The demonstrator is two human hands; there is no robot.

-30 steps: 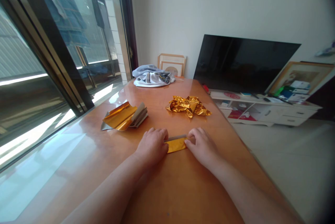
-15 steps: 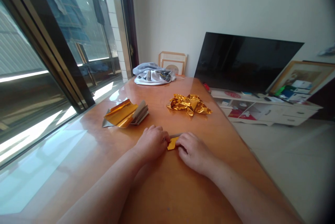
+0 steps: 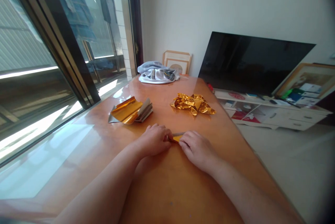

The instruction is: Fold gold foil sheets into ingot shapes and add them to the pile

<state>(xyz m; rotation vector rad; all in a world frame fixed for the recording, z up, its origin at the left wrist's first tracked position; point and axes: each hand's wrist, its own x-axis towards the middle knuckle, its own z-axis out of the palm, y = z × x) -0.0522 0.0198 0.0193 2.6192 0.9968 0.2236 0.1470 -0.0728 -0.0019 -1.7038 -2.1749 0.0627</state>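
Observation:
A small piece of gold foil paper (image 3: 177,138), partly folded, lies on the wooden table (image 3: 162,185) between my two hands. The left end of it is pinched in the fingers of my left hand (image 3: 157,140). At its right end, my right hand (image 3: 196,149) grips the paper with bent fingers. Much of the paper is hidden under the fingertips. Beyond my left hand is a stack of gold foil sheets (image 3: 128,110) with grey backs, the top one curling up. Several crumpled-looking folded gold foil pieces (image 3: 193,104) sit in a pile beyond my right hand.
A heap of pale cloth (image 3: 157,73) lies at the table's far end. Along the left side runs a glass sliding door (image 3: 78,49). A large television (image 3: 253,63) stands on a white cabinet (image 3: 277,115) to the right, past the table's edge.
The gold paper between my hands shows a narrower strip of gold than before, and its near edge has been folded up. My view has shifted slightly left.

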